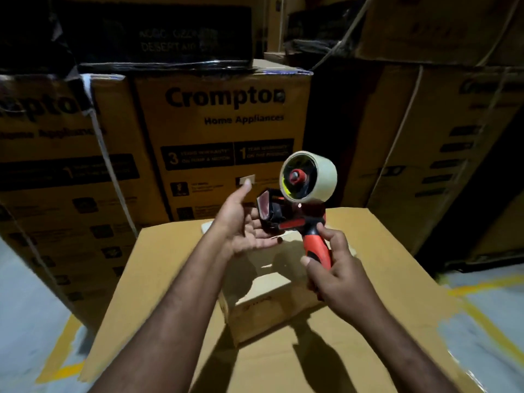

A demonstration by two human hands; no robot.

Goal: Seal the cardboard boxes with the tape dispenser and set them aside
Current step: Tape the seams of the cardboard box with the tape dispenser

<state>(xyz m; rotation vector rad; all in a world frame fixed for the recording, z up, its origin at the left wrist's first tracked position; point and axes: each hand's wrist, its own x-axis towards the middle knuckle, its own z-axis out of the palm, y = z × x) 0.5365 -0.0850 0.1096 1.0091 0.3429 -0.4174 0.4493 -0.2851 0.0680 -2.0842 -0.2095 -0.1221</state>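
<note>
Here, a big flat carton [158, 279] serves as worktop on a grey, yellow-lined floor [28, 293]; the stacked cartons [224, 123] behind read "Crompton Home Appliances". Mid-frame, my right hand [337, 276] grips the red-black tape dispenser [297, 207], pale roll up, above a small box [263, 307]; my left hand [241, 225] spreads its fingers under the dispenser's front.

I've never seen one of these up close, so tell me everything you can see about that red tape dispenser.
The tape dispenser looks like red and black plastic, with a pale tape roll on a red hub. The right hand grips its handle, holding it raised above a small cardboard box. The open left hand lies under its front flap.
</note>
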